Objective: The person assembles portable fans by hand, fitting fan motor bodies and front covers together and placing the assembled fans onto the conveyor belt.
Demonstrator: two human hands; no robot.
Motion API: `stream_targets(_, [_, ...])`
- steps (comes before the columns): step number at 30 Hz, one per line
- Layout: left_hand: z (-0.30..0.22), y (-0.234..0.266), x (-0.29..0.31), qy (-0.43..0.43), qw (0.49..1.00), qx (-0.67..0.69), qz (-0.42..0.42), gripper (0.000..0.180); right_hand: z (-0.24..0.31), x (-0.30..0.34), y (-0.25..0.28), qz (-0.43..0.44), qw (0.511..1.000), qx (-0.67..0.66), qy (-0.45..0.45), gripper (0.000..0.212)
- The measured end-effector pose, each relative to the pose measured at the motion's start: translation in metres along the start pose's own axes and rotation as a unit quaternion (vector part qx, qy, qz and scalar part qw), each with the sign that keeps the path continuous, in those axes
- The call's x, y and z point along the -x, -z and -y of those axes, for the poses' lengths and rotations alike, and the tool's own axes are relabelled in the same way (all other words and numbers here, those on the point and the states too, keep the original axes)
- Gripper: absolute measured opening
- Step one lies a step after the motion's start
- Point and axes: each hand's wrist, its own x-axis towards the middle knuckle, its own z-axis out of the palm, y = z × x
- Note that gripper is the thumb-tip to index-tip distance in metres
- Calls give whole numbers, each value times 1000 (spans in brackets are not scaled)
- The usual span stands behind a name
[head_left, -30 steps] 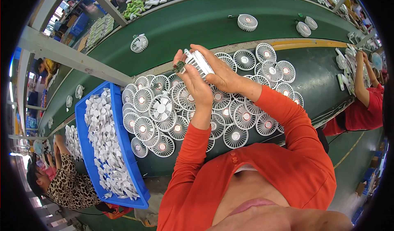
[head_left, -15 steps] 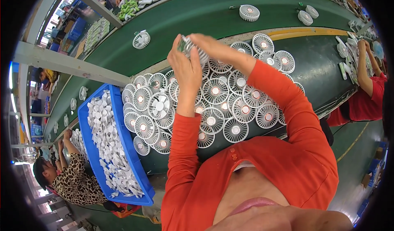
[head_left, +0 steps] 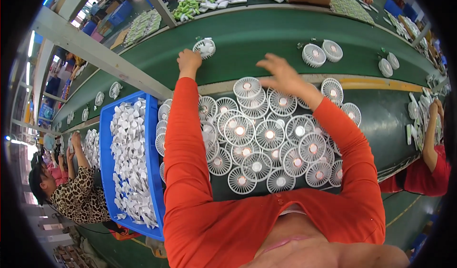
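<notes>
The left hand is at the lower left edge of a white fan, which lies on the green belt; its fingers are partly hidden, so I cannot tell whether this grip has closed on the fan. The right hand has a released grip, fingers spread and holding nothing, at the far edge of a heap of grilles. These round white grilles (many with a coppery centre) overlap one another on the table, between the person's two forearms and out past both.

Further right on the belt, a pair of fans sits well apart from the left hand. Left of the left sleeve, a blue tub holds loose white blades. A grey post slants above the tub's far end. Beyond the tub sits a co-worker in a spotted shirt.
</notes>
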Motion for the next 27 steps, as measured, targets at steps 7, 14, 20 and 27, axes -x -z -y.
stream_targets(7, [10,-36,-31,-11,996,92,15,35,43,-15,-32,165,985,-41,23,63])
stream_targets(14, [-61,-7,36,27,867,464,179,57,24,-11,1,-42,990,-129,34,70])
stream_targets(20, [-94,20,135,-49,651,684,326,55,37,-12,31,-211,975,-71,4,82])
stream_targets(27, [-97,25,212,-10,605,746,279,56,46,27,38,-140,986,-58,70,83])
